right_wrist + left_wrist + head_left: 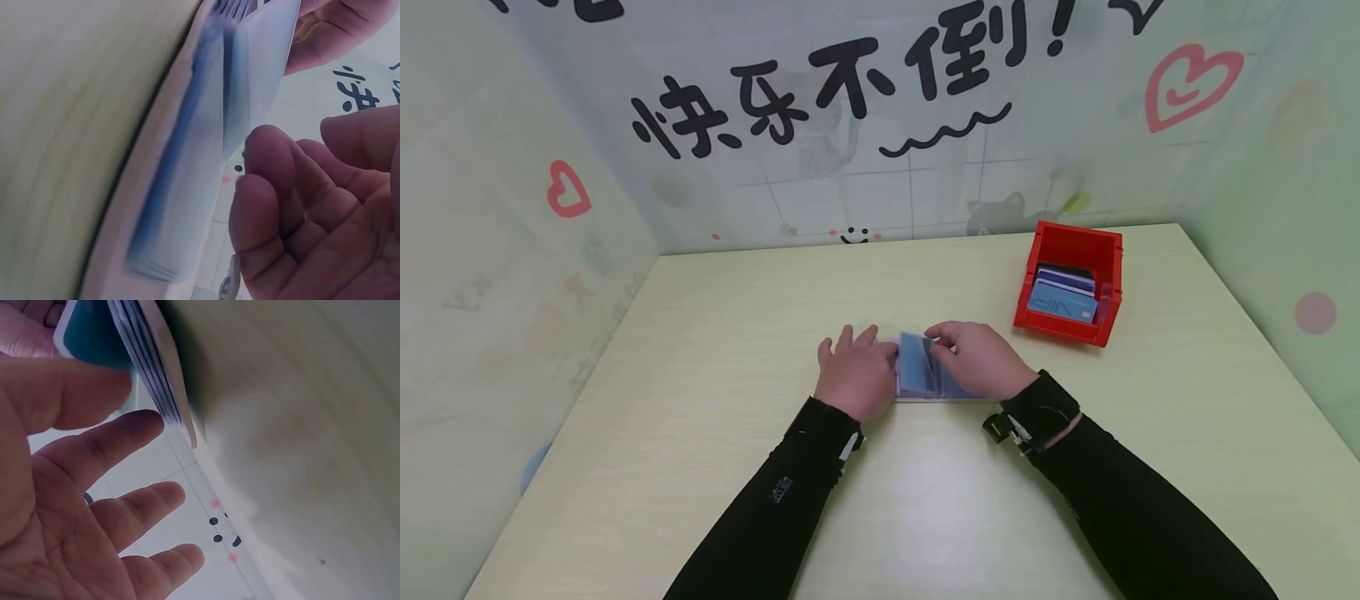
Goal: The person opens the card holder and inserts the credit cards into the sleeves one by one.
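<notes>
One opened card holder (pixel 951 385) lies on the table (pixel 737 333) between two hands, its long axis running from the left hand (pixel 856 375), fingers spread, to the right hand (pixel 983 358), fingers loosely curved around nothing. Beyond the right hand, the nearer one, stands one red box (pixel 1060 326) with at least three cards (pixel 1063 300).

The left sleeve (pixel 752 525) was black with a little grey mark (pixel 781 489), and the right sleeve (pixel 1138 492) was black too. The left wrist band (pixel 822 429) and right wrist band (pixel 1045 407) were wide and black, with a small dark gadget (pixel 997 428) on the right one.
</notes>
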`<control>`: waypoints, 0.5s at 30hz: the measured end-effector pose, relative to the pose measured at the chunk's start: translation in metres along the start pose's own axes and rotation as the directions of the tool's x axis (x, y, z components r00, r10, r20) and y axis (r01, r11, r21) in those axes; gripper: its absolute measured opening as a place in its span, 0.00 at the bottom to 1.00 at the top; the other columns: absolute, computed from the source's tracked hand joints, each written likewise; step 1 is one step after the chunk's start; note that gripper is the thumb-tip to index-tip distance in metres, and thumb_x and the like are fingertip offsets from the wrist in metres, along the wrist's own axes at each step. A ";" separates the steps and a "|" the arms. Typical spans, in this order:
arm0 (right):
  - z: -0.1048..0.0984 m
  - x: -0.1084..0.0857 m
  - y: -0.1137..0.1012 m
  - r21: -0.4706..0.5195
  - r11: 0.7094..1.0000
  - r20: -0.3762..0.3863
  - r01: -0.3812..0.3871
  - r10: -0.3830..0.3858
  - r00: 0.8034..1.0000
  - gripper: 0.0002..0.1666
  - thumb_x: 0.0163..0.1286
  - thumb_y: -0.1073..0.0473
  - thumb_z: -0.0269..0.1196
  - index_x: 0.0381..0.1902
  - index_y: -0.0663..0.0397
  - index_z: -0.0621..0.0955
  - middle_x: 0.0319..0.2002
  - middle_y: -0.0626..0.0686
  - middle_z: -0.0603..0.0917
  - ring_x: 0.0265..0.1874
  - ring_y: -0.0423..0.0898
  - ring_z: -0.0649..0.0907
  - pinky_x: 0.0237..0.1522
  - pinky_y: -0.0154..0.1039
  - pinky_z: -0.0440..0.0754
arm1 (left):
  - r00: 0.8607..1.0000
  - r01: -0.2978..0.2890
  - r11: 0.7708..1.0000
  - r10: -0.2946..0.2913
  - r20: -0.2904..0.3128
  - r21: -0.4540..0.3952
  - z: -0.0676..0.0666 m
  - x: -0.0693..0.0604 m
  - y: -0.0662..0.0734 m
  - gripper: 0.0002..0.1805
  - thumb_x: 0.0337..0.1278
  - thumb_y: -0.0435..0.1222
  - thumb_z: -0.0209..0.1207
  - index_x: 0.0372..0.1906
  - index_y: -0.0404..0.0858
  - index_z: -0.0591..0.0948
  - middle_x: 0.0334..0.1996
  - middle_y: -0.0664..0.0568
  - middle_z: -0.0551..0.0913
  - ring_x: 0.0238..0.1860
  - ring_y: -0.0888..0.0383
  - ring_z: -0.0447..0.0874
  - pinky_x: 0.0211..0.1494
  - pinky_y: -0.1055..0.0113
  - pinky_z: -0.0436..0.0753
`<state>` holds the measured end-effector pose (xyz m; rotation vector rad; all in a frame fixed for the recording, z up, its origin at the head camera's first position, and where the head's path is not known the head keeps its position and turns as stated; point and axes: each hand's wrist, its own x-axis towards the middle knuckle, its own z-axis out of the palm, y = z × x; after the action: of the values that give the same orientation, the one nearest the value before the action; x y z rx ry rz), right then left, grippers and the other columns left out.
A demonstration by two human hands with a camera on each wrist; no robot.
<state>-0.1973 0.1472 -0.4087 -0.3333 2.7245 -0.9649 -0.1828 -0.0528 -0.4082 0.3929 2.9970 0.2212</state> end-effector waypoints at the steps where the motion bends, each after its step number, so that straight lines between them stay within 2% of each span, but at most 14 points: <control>1: 0.000 0.000 0.000 -0.016 1.000 0.013 0.011 -0.011 1.000 0.23 0.81 0.54 0.59 0.69 0.52 0.80 0.58 0.55 0.88 0.53 0.51 0.85 0.61 0.51 0.85 | 1.000 0.001 1.000 -0.001 -0.001 0.005 0.000 0.000 0.000 0.21 0.77 0.45 0.55 0.68 0.52 0.83 0.78 0.46 0.71 0.81 0.33 0.60 0.77 0.28 0.60; 5: 0.001 -0.002 -0.003 -0.046 0.998 0.057 0.033 -0.031 0.998 0.23 0.82 0.56 0.58 0.70 0.54 0.80 0.62 0.56 0.86 0.55 0.52 0.84 0.65 0.53 0.82 | 1.000 0.002 1.000 -0.002 -0.001 0.016 0.001 0.001 -0.002 0.21 0.78 0.45 0.53 0.68 0.53 0.83 0.78 0.46 0.71 0.81 0.33 0.60 0.77 0.28 0.60; 10: 0.003 -0.002 -0.005 -0.060 0.998 0.084 0.021 -0.016 0.996 0.24 0.81 0.55 0.59 0.71 0.53 0.79 0.64 0.55 0.85 0.56 0.52 0.83 0.67 0.54 0.81 | 1.000 0.003 1.000 -0.003 -0.005 0.010 0.002 0.001 -0.002 0.21 0.79 0.45 0.51 0.67 0.51 0.83 0.78 0.46 0.72 0.81 0.34 0.60 0.76 0.29 0.60; 15: 0.004 -0.002 -0.006 -0.064 0.998 0.103 0.018 -0.011 0.995 0.26 0.81 0.56 0.59 0.73 0.55 0.77 0.64 0.55 0.85 0.56 0.52 0.82 0.67 0.52 0.81 | 1.000 0.004 1.000 -0.004 -0.002 0.003 0.001 0.000 -0.001 0.23 0.78 0.50 0.54 0.70 0.49 0.81 0.78 0.46 0.71 0.81 0.35 0.60 0.77 0.30 0.60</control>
<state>-0.1932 0.1412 -0.4080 -0.4031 2.6679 -0.8395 -0.1833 -0.0540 -0.4093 0.3877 3.0004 0.2165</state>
